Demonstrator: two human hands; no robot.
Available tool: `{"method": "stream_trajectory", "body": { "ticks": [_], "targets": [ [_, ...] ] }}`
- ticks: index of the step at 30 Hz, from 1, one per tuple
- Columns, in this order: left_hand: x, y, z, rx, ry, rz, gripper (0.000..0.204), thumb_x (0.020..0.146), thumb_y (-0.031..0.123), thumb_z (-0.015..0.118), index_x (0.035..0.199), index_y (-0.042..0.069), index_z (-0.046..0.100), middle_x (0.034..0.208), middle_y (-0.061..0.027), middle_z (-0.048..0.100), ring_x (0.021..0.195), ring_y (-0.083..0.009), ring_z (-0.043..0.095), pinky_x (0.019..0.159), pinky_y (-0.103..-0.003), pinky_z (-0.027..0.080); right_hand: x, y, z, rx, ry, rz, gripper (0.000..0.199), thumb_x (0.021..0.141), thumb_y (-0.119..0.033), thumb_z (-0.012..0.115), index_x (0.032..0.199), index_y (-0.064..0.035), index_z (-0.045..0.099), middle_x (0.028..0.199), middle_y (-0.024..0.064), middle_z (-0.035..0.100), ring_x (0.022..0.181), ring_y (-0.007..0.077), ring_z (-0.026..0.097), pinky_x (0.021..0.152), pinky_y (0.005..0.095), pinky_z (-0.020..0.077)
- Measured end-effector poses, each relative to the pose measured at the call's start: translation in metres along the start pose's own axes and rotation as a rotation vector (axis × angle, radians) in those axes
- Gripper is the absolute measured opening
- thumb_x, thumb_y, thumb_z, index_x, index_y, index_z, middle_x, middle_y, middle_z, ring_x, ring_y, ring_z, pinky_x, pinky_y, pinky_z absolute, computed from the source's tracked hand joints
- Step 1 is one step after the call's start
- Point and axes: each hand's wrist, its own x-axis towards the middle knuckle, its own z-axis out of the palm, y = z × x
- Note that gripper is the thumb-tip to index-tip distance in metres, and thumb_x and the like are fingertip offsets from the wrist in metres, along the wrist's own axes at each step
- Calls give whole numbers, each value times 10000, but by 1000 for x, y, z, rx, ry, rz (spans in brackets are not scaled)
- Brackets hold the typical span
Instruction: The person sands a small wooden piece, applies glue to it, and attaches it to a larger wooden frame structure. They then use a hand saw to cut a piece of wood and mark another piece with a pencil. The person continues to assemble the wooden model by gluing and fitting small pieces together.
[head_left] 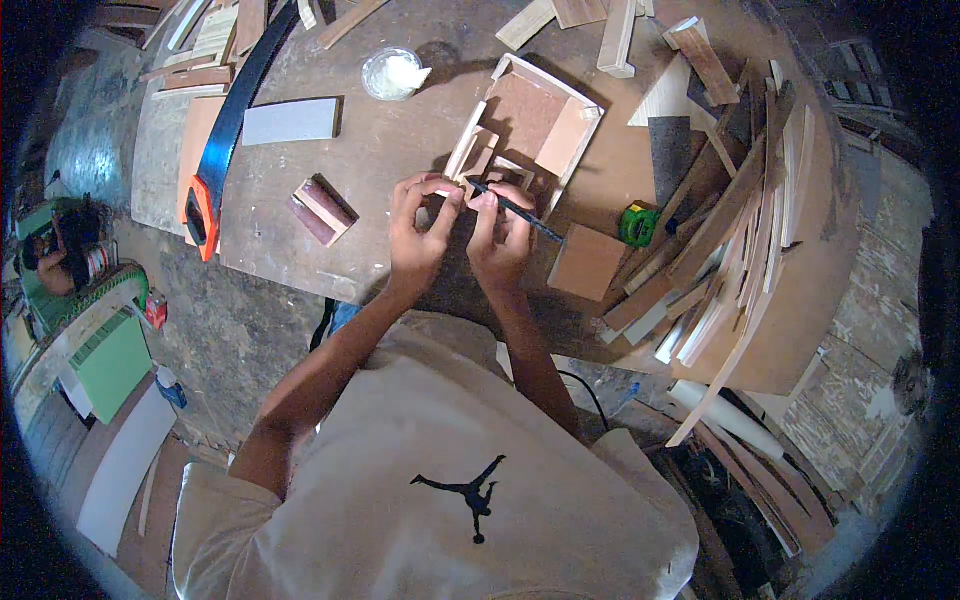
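My left hand (420, 225) pinches a small pale wooden piece (447, 192) just in front of an open wooden box frame (530, 115) on the brown worktable (400, 140). My right hand (500, 235) grips a thin dark brush (515, 208), its tip pointing left toward the small piece, its handle running down to the right. Both hands sit close together at the box's near edge. A round clear tub of white glue (393, 73) stands behind the hands.
A handsaw with an orange handle (225, 140) lies at the left. A grey block (292, 121), a small grooved wood piece (322, 210), a brown square panel (586, 262), a green tape measure (636, 225) and a heap of wood strips (730, 240) surround the hands.
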Motion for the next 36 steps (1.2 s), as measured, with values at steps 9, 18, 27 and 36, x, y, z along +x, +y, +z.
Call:
{"method": "stream_trajectory", "body": {
  "ticks": [9, 18, 27, 36],
  "targets": [
    [0, 0, 0, 17, 11, 12, 155, 875, 130, 716, 1004, 62, 664, 1104, -121, 619, 1115, -271, 550, 908, -354, 449, 1, 0, -1, -25, -15, -55, 123, 947, 6, 553, 1064, 42, 551, 919, 144, 653, 826, 212, 667, 764, 334, 541],
    [2, -1, 1, 11, 6, 40, 144, 877, 120, 711, 1000, 65, 659, 1093, -109, 623, 1109, -268, 549, 895, -356, 455, 2, 0, -2, -76, -2, -60, 104, 942, -14, 575, 1037, 28, 569, 910, 128, 653, 850, 216, 655, 775, 340, 529],
    [1, 0, 1, -15, -1, 10, 133, 877, 120, 706, 989, 62, 662, 1080, -111, 627, 1117, -270, 544, 921, -368, 443, 5, -2, -3, -129, -22, -116, 97, 970, -25, 538, 1050, 28, 544, 883, 110, 653, 832, 185, 649, 803, 325, 516],
    [-5, 6, 3, 110, 17, 126, 251, 834, 132, 758, 1046, 62, 643, 1152, -126, 565, 1135, -273, 534, 937, -370, 448, -1, -4, -8, 293, 147, 52, 183, 955, 48, 525, 1128, 25, 468, 883, 126, 613, 771, 166, 634, 706, 285, 534]
  ]
}}
